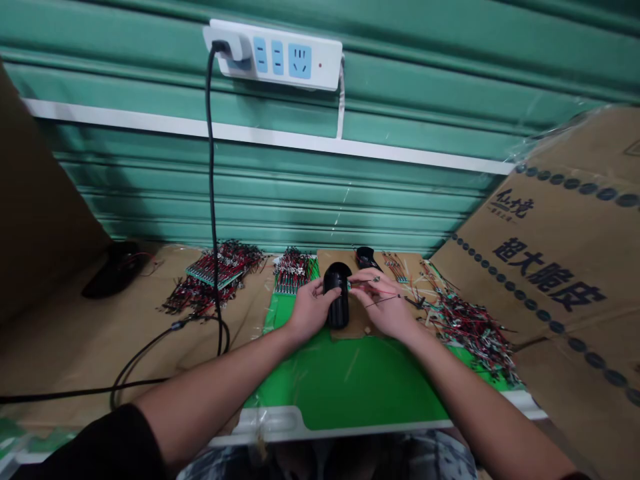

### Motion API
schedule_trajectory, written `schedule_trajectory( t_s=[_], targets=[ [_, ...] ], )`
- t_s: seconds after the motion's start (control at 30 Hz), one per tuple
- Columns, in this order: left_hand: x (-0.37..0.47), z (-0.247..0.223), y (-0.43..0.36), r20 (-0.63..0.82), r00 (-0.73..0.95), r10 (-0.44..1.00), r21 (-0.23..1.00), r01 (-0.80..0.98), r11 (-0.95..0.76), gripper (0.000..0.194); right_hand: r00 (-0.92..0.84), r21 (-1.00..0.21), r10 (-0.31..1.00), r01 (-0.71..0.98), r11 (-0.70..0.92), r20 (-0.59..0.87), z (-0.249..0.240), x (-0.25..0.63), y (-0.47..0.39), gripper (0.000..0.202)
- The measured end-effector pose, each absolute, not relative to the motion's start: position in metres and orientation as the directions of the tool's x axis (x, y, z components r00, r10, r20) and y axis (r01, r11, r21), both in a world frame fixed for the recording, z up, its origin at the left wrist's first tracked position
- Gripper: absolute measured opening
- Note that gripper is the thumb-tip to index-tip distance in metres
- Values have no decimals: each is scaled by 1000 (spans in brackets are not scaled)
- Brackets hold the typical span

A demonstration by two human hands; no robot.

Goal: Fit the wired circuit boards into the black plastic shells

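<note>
A black, elongated plastic shell with a rounded top stands over the green mat. My left hand grips it from the left, thumb across its front. At the shell's upper right edge, my right hand has its fingers pinched on a small wired circuit board, partly hidden by the fingers. Thin red and black wires trail from it across that hand. A piece of brown cardboard lies beneath the shell. Behind my right hand sits another black shell.
Bundles of wired boards lie left, with another stack nearer. A tangled wire heap is right. A black shell rests far left. A black cable hangs from the power strip. A cardboard wall bounds the right.
</note>
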State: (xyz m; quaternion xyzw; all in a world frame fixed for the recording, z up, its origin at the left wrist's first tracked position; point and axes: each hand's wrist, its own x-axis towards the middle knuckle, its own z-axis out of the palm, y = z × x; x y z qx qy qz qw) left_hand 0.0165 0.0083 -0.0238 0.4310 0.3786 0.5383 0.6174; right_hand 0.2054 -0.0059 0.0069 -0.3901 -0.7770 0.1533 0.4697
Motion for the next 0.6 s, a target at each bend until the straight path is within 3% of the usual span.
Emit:
schedule_trajectory(
  t_s=[0.2, 0.6],
  targets=[
    [17, -22, 6, 46, 127, 991, 936, -353, 2, 38, -317, -527, 715, 506, 683, 623, 3, 206, -3, 18],
    [17, -22, 4, 69, 130, 989, 944, -329, -23, 43, -346, -577, 738, 466, 671, 579, 5, 205, -5, 21]
  ],
)
